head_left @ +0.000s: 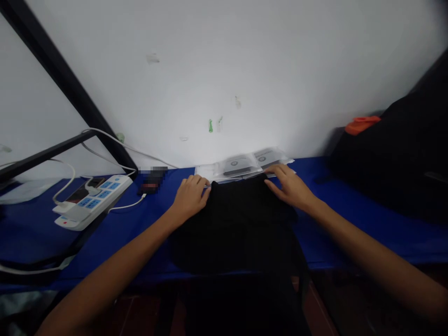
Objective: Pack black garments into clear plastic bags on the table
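Clock directions are reckoned from the black cloth. A white wall [182, 88] fills the far side, toward 12 o'clock. Below it stretches the blue worktop [336, 231]. On the worktop, near the middle, lies the black cloth [241, 219]. Its long axis runs from 12 to 6 o'clock; the narrower, straight-edged end points to 12, and the cloth widens toward 6, where it merges with the dark at the near edge, so its lower end cannot be told. A dark bulk [395, 168] rises between 2 and 3 o'clock.

The left forearm [136, 254] slants in from 8 o'clock, the right [364, 252] from 4. The left hand [191, 196] sits palm down at 10 o'clock, its fingers bent and thumb close to them, at the cloth's upper corner. The right hand [290, 186] sits palm down at 2 o'clock, thumb and fingers slightly parted at the other corner. Both touch the cloth; whether either pinches it, I cannot tell.

A white power strip [114, 198] with blue sockets lies at 9 o'clock. Clear packets [241, 164] lie just beyond the cloth, at 12. A blurred-out dark device [153, 179] lies at 10, and an orange item [362, 125] rests against the bulk at 2.
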